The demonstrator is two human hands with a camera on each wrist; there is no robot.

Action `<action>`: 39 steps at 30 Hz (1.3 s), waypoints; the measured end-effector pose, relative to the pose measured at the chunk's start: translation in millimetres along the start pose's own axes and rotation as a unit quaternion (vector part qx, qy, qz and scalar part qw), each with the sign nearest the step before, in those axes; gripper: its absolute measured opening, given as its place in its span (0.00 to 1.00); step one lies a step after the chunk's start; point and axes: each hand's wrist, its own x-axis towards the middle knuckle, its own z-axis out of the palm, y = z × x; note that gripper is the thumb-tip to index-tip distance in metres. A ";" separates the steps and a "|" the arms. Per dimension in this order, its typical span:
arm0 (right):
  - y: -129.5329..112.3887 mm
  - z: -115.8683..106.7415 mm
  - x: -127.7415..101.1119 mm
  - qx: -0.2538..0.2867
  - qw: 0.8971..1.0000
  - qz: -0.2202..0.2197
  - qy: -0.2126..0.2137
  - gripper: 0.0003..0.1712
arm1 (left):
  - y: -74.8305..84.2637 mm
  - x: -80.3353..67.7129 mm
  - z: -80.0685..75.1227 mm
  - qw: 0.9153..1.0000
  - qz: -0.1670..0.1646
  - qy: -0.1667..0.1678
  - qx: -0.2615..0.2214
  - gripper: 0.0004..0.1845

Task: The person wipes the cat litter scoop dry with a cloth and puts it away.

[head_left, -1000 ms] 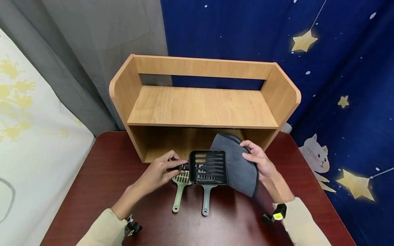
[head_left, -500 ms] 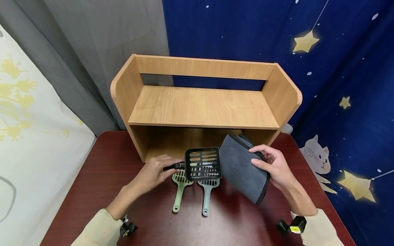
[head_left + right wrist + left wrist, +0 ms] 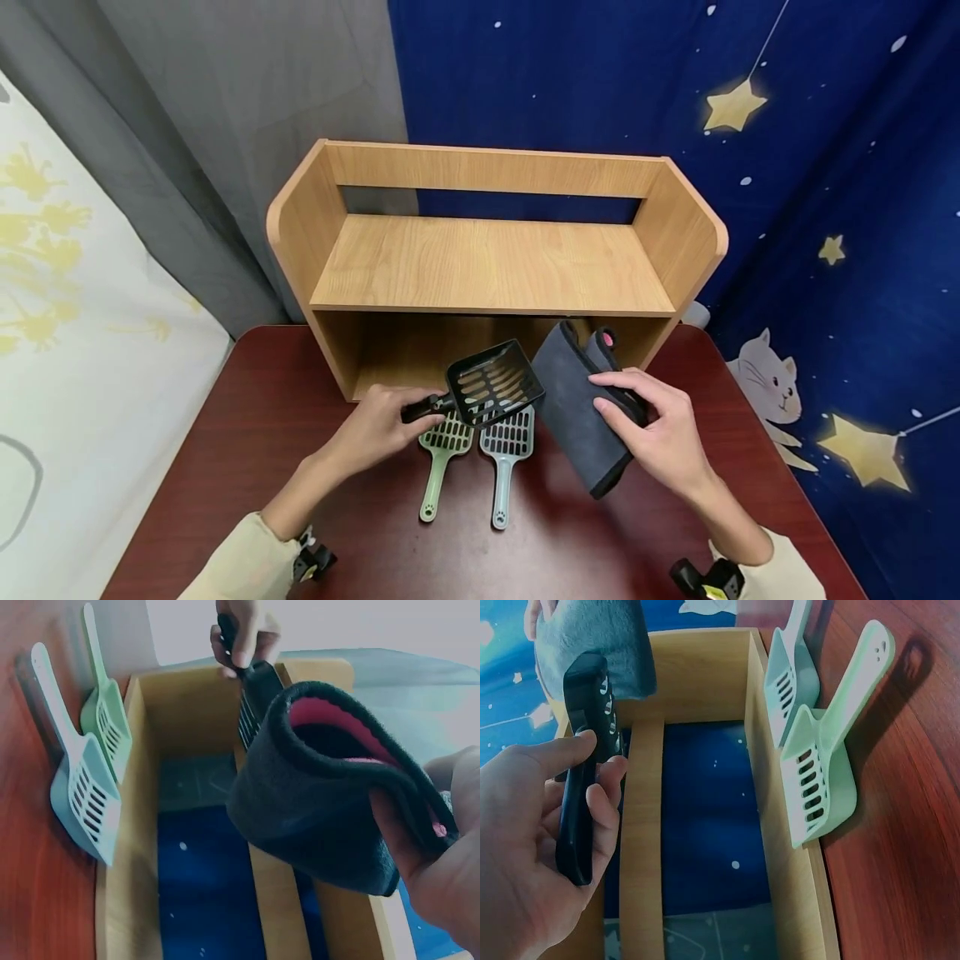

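Note:
My left hand (image 3: 386, 423) grips the dark handle of a black slotted litter scoop (image 3: 495, 383), its basket tilted and held above the table. In the left wrist view thumb and fingers wrap round that handle (image 3: 577, 817). To the right, my right hand (image 3: 660, 425) pinches a folded grey cloth (image 3: 577, 408) with black edging along one side. The right wrist view shows the cloth (image 3: 315, 817) looped over, pink on its inner face. Below the black scoop lie a green litter scoop (image 3: 437, 475) and a pale blue litter scoop (image 3: 504, 467), handles towards me.
A wooden two-tier shelf (image 3: 487, 267) stands behind the hands on the dark red table (image 3: 360, 533). The heads of the green and blue scoops lie at its front edge. A grey curtain (image 3: 240, 100) and a blue star-printed curtain (image 3: 570, 92) hang behind.
The black scoop has tilted and risen slightly, uncovering more of the blue scoop's head. The cloth first shifted right, away from the scoop, then turned and folded narrower, with pink now showing.

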 end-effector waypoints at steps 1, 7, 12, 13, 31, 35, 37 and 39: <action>0.9 3.6 -0.6 0.001 1.000 -0.003 0.006 0.24 | 1.3 0.1 0.9 1.000 -0.002 -0.002 -0.002 0.15; 11.0 36.5 -8.2 -0.005 0.998 -0.050 0.023 0.26 | 8.1 0.7 7.4 1.000 -0.009 -0.010 -0.004 0.14; 13.7 75.9 -18.8 -0.037 0.991 -0.129 0.018 0.23 | 14.6 2.9 14.9 0.999 -0.034 -0.015 -0.016 0.13; 13.9 83.0 -20.6 -0.041 0.988 -0.146 0.016 0.21 | 16.0 4.1 16.6 0.999 -0.040 -0.015 -0.017 0.12; 33.1 52.5 -11.5 -0.079 0.988 -0.095 0.088 0.22 | 27.2 3.3 13.0 0.999 -0.045 -0.004 -0.017 0.11; 32.8 48.7 -9.2 -0.047 0.994 -0.065 0.079 0.24 | 28.3 2.5 10.7 0.999 -0.053 -0.006 -0.012 0.13; 31.0 55.5 -9.6 -0.034 0.993 -0.087 0.070 0.23 | 30.8 4.1 11.0 0.998 -0.065 -0.010 -0.017 0.12; 27.8 66.1 -10.6 -0.026 0.990 -0.126 0.053 0.21 | 34.5 7.1 11.7 0.997 -0.079 -0.008 -0.025 0.10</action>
